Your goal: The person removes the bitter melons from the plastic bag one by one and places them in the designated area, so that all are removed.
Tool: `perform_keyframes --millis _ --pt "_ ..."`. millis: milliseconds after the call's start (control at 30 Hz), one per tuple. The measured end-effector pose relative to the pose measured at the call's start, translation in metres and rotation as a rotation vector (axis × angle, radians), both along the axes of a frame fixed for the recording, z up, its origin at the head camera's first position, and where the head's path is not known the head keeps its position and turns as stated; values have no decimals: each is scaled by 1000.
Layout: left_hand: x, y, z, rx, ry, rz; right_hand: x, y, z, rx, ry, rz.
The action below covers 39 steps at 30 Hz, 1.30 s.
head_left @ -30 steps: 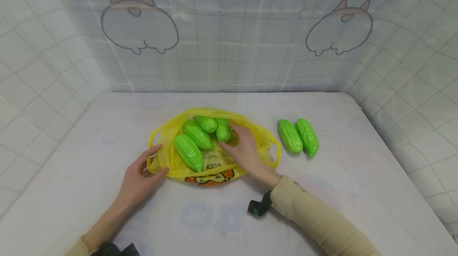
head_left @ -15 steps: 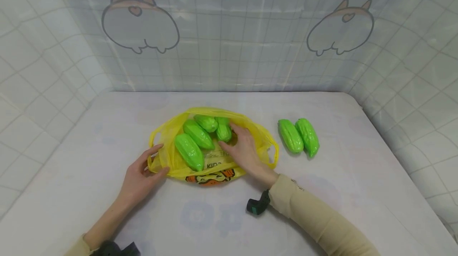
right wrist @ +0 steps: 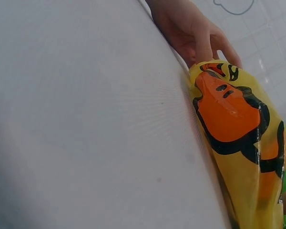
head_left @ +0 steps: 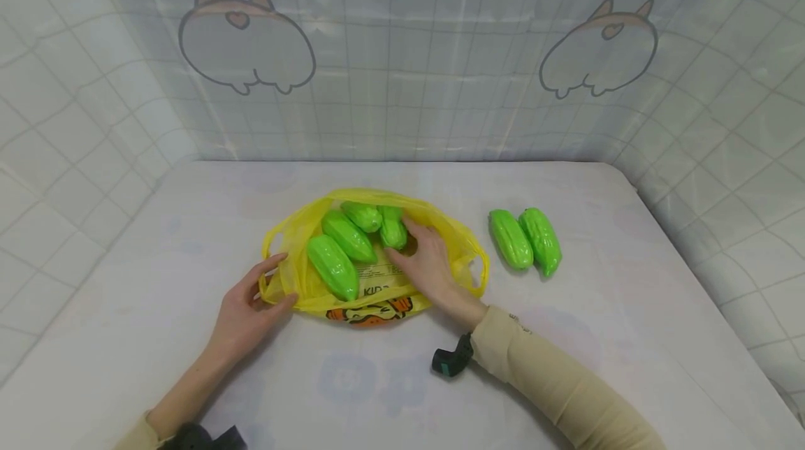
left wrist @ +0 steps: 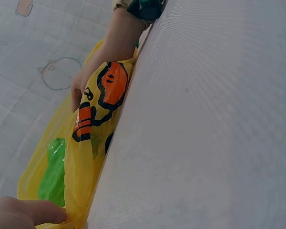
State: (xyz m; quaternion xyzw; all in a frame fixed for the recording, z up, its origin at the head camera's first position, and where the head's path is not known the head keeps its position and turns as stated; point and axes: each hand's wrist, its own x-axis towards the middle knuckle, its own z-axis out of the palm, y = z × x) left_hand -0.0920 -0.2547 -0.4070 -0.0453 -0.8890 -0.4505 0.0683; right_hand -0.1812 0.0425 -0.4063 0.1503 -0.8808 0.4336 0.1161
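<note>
Two bare hands are working at one yellow plastic carrier bag [head_left: 455,237] and six glossy green, ribbed, oblong vegetables [head_left: 332,267]; four are showing inside the bag's open mouth and two are lying outside. The right hand [head_left: 430,258] is resting back-up over the near rim, its forearm slanting in from the near right, with thumb and fingers curling narrowly about the near end of the rightmost vegetable [head_left: 393,230] in the bag. The left hand [head_left: 245,314] is holding the bag's left end, its thumb lying toward the near side and its fingers toward the far side.

Three more vegetables are lying inside, to the left of the right hand, the nearest of them slanting beside the bag's left wall. The two loose vegetables [head_left: 511,240] are resting close side by side on a white table [head_left: 352,401], to the right of the bag and the right hand. An orange-and-black cartoon print [right wrist: 229,109] is spreading across the bag's near face. Behind the table, two outlined cartoon animals [head_left: 245,38] are decorating a pale, grid-patterned wall sheet [head_left: 421,100].
</note>
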Motion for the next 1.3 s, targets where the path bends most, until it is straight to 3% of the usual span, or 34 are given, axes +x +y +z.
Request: perform_keyframes --millis 400,800,1300 --pt "1 0 1 9 -8 2 3 1 1 3 35 -24" --pt "0 -1 0 -2 2 10 12 6 10 -40 -45 -73" --pt "-1 -2 3 -3 -28 15 21 17 16 -55 -57 -87"
